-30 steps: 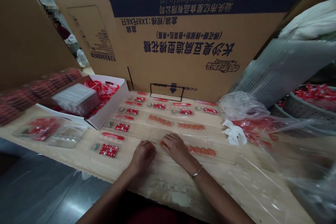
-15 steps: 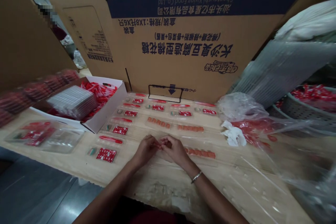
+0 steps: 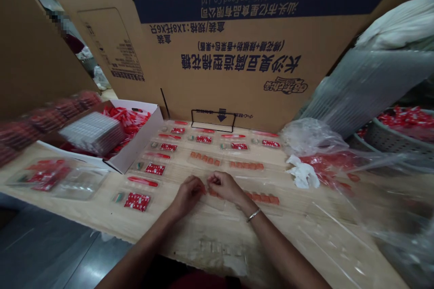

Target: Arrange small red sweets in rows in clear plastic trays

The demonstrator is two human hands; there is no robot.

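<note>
My left hand (image 3: 188, 195) is closed, its fingers curled at the left end of a clear tray (image 3: 213, 204) on the table. My right hand (image 3: 226, 185) hovers over the same tray with thumb and forefinger pinched together. What either hand holds, if anything, is too small or hidden to make out. Orange-brown pieces (image 3: 215, 194) show in the tray under my right hand. To its right lies another row of orange-brown pieces (image 3: 262, 198). Two more filled rows lie beyond, a left row (image 3: 205, 158) and a right row (image 3: 246, 165).
Clear trays with red patterned sachets (image 3: 137, 201) and red sticks (image 3: 143, 181) line the left and back. A white box (image 3: 135, 142) stands left, a large carton (image 3: 220, 86) behind. At right are crumpled tissue (image 3: 303, 172), plastic bags (image 3: 313, 137) and a perforated basket (image 3: 402, 137).
My fingertips have drawn slightly apart from where they met over a small reddish piece. Orange-brown pieces now show in the tray below my right hand.
</note>
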